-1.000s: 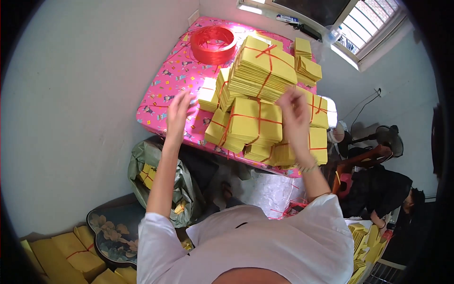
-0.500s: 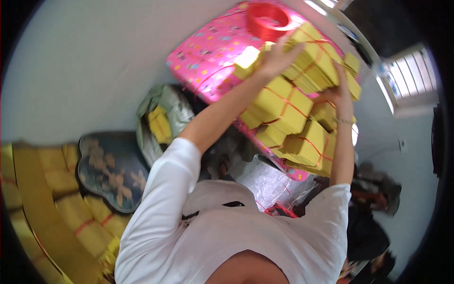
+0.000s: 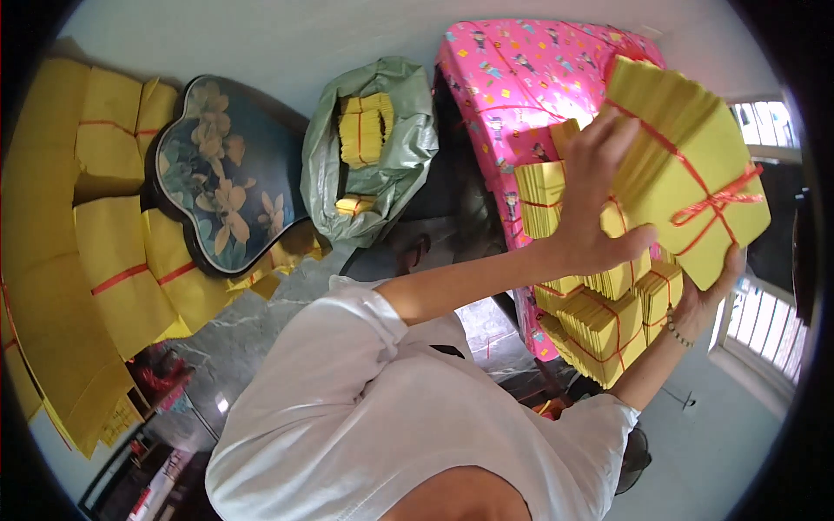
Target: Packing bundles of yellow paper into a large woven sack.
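Observation:
A thick bundle of yellow paper (image 3: 695,148), tied crosswise with red string and a bow, is raised and tilted over the table's right side. My right hand (image 3: 708,291), with a beaded bracelet at its wrist, grips the lower corner. Beside the bundle's left edge is my left hand (image 3: 599,195), fingers and thumb spread; whether the fingertips touch the paper is hard to tell. Below lie several more tied yellow paper bundles (image 3: 608,321) on a table with a pink patterned cover (image 3: 495,78). Behind the raised bundle, a red ring-shaped thing (image 3: 627,54) is mostly hidden.
Left of the table stands a green sack (image 3: 408,148) with yellow paper bundles inside. Farther left, a dark flower-painted board (image 3: 230,174) leans against larger stacked yellow paper packs (image 3: 122,260). Barred windows (image 3: 764,334) are at the right.
The raised bundle has come up off the pile toward me and turned. My left hand has moved from its top to its left side. The view has swung, showing more of the left side.

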### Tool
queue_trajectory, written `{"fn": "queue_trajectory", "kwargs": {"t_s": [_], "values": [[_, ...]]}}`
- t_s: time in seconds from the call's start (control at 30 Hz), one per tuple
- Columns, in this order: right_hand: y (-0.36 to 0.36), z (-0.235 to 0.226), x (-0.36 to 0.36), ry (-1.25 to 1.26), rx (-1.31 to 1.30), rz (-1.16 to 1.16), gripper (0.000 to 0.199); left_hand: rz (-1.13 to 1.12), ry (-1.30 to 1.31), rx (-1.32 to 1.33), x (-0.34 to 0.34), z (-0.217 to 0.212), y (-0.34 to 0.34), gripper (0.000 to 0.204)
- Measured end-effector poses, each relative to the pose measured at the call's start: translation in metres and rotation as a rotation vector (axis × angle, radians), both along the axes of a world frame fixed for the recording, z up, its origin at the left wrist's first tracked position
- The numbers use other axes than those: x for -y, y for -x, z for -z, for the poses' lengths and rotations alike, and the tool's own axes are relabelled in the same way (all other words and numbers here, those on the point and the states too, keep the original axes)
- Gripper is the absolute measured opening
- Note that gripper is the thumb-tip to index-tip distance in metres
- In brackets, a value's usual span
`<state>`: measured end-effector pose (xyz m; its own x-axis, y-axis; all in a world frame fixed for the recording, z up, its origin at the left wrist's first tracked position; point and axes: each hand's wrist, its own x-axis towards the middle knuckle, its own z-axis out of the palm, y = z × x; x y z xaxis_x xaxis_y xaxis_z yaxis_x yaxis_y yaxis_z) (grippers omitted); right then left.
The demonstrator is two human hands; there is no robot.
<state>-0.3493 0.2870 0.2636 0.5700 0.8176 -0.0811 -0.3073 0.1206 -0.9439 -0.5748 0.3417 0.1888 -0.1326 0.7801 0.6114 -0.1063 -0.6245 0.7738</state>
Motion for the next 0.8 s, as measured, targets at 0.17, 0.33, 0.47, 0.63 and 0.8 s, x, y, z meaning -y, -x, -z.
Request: {"fn": "queue_trajectory", "kwargs": {"t_s": [0.17,0.33,0.47,0.63,0.8], "values": [[0.131,0.036,-0.079,0.277,0.218,-0.391,0.061,-0.111,0.232,0.154,-0.002,0.066,0.099,0.085],[0.228,0.110,-0.148,0.509,0.051,-0.818,0.049,-0.330,0.631,0.534,0.010,0.159,0.190,0.062],[0.316,0.186,-0.178,0.395,-0.029,-1.231,0.058,-0.382,1.276,0.155,0.031,0.348,0.278,0.045],[0.371,0.291,-0.179,0.548,0.175,-1.278,0.101,-0.118,1.023,-0.736,0.019,0.375,0.242,0.111],[0.374,0.378,-0.166,0.686,0.427,-1.336,0.104,0.310,1.231,-1.095,0.031,0.397,0.211,0.097]]}}
